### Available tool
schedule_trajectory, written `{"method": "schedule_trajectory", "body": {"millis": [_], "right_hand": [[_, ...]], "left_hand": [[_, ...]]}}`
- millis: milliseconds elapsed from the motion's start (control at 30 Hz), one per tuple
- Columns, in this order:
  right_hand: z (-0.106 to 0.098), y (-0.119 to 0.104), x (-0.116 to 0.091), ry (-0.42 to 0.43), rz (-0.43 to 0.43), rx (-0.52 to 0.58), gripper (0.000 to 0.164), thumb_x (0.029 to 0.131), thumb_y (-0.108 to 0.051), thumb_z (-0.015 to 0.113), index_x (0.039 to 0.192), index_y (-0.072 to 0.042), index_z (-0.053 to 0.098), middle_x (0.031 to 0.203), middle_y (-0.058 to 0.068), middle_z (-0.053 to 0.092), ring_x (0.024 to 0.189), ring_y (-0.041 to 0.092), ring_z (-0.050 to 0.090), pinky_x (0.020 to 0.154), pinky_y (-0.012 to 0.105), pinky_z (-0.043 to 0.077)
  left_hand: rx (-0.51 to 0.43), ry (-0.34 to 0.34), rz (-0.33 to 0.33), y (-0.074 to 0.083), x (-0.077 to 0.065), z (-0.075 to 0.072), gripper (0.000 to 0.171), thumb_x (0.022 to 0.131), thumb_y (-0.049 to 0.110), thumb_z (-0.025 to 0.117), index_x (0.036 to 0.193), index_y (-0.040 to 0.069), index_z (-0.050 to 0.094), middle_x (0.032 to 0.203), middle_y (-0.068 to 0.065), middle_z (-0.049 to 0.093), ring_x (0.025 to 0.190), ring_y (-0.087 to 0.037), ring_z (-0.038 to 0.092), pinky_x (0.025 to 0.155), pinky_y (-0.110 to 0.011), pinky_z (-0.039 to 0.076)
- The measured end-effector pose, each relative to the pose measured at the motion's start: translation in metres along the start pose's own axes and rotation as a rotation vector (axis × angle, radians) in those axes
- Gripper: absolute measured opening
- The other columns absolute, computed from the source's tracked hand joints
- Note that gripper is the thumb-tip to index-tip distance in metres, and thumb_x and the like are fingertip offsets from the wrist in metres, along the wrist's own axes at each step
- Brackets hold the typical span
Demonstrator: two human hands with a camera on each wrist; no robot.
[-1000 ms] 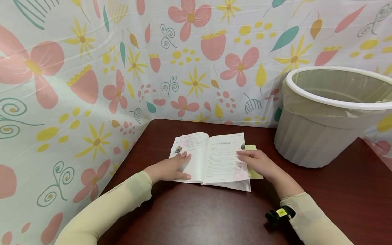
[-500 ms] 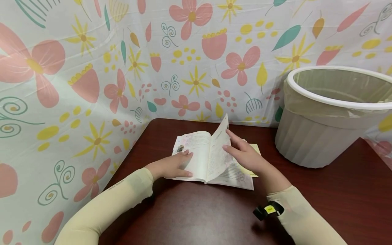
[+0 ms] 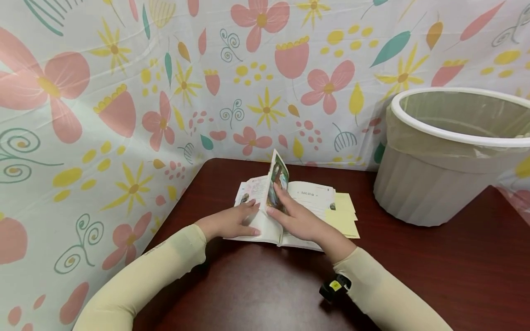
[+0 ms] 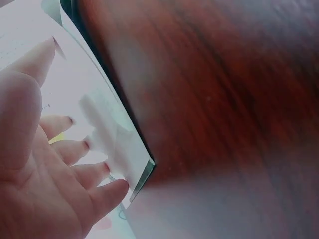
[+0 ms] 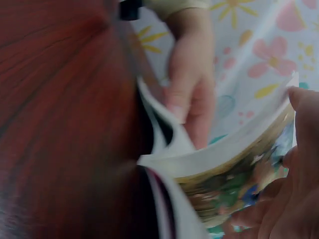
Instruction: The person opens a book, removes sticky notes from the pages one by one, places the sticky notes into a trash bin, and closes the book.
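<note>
Book (image 3: 316, 202) — laid open on the table (image 3: 248, 285); left page (image 3: 267, 230) pressed by the left hand (image 3: 227, 224), fingers spread, apparently to keep it flat. Leaf (image 3: 279, 170) — held nearly upright by the right hand (image 3: 300, 220), fingers extended, thumb apart, seemingly pushed rather than pinched. Yellow slips (image 3: 341, 220) seen at right edge.

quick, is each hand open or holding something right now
Left hand: open, resting on the book.
Right hand: open, against the raised page.
</note>
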State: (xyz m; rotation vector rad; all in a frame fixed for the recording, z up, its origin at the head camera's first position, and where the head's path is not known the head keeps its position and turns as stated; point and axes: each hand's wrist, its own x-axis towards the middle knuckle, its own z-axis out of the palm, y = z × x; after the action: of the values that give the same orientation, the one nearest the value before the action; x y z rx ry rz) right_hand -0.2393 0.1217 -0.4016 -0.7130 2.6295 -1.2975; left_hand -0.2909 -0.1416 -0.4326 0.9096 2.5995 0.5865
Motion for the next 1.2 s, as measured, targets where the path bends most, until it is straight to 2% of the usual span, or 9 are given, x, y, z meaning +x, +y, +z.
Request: {"method": "schedule_trajectory", "body": {"millis": [133,200,300,500,700,900,1000,1100,1200], "right_hand": [[0.011,0.008,-0.001,-0.055,0.021,-0.07,0.094,0.103,-0.066,0.046,0.175,-0.021,0.008,0.178,0.024,-0.001,0.161,0.048,0.02,0.123,0.063,0.025],[0.014,0.011,-0.002,-0.071,0.031,-0.103,0.093,0.102,-0.066,0.048,0.175,-0.022,0.009,0.178,0.026,-0.001,0.159,0.053,0.023,0.122,0.065,0.027],[0.017,0.016,-0.003,-0.081,0.038,-0.148,0.093,0.102,-0.064,0.05,0.175,-0.02,0.012,0.177,0.028,0.001,0.157,0.056,0.025,0.12,0.069,0.025],[0.02,0.022,-0.003,-0.116,0.06,-0.197,0.094,0.103,-0.062,0.051,0.175,-0.015,0.014,0.175,0.032,0.0,0.161,0.05,0.022,0.12,0.075,0.016],[0.022,0.028,-0.004,-0.119,0.07,-0.252,0.089,0.102,-0.062,0.053,0.174,-0.018,0.023,0.176,0.03,0.003,0.161,0.049,0.022,0.114,0.084,0.01],[0.021,0.028,-0.003,-0.114,0.091,-0.299,0.079,0.104,-0.056,0.054,0.172,-0.022,0.033,0.176,0.029,0.012,0.163,0.047,0.021,0.111,0.087,0.008],[0.02,0.028,-0.002,-0.099,0.1,-0.317,0.078,0.104,-0.055,0.054,0.171,-0.021,0.035,0.174,0.031,0.02,0.162,0.046,0.023,0.111,0.086,0.012],[0.02,0.027,-0.002,-0.081,0.092,-0.333,0.082,0.102,-0.056,0.055,0.17,-0.014,0.035,0.172,0.029,0.029,0.16,0.047,0.03,0.11,0.085,0.019],[0.02,0.027,-0.002,-0.06,0.085,-0.329,0.088,0.101,-0.056,0.058,0.169,-0.007,0.035,0.169,0.024,0.038,0.155,0.044,0.04,0.115,0.074,0.032]], "left_hand": [[-0.069,0.058,0.054,-0.004,0.001,-0.001,0.079,0.095,0.052,0.072,0.163,0.019,0.048,0.167,-0.006,0.047,0.151,-0.022,0.047,0.12,-0.04,0.038],[-0.11,0.078,0.06,-0.007,0.001,-0.003,0.072,0.095,0.047,0.074,0.159,0.019,0.054,0.158,-0.002,0.057,0.14,-0.018,0.057,0.114,-0.038,0.045],[-0.125,0.091,0.035,-0.012,0.0,-0.006,0.066,0.095,0.041,0.076,0.155,0.017,0.059,0.15,-0.003,0.064,0.131,-0.017,0.064,0.107,-0.039,0.05],[-0.008,0.09,-0.058,-0.023,-0.002,-0.012,0.057,0.099,0.033,0.072,0.151,0.014,0.062,0.149,-0.009,0.065,0.135,-0.023,0.062,0.109,-0.041,0.048],[0.071,0.076,-0.155,-0.03,-0.005,-0.017,0.054,0.099,0.029,0.071,0.15,0.013,0.064,0.147,-0.007,0.066,0.133,-0.022,0.061,0.109,-0.041,0.048],[0.159,0.082,-0.183,-0.028,-0.006,-0.024,0.045,0.101,0.027,0.067,0.142,0.009,0.07,0.144,-0.009,0.067,0.137,-0.028,0.06,0.112,-0.046,0.047],[0.155,0.087,-0.179,-0.025,-0.005,-0.029,0.034,0.102,0.027,0.067,0.131,0.012,0.075,0.131,-0.005,0.071,0.121,-0.024,0.066,0.103,-0.044,0.052],[0.148,0.086,-0.176,-0.02,-0.002,-0.033,0.024,0.102,0.028,0.066,0.119,0.014,0.077,0.113,-0.001,0.072,0.098,-0.019,0.065,0.088,-0.04,0.054],[0.15,0.074,-0.185,-0.013,0.002,-0.037,0.017,0.101,0.031,0.066,0.105,0.018,0.076,0.097,0.002,0.07,0.082,-0.018,0.062,0.076,-0.038,0.053]]}}
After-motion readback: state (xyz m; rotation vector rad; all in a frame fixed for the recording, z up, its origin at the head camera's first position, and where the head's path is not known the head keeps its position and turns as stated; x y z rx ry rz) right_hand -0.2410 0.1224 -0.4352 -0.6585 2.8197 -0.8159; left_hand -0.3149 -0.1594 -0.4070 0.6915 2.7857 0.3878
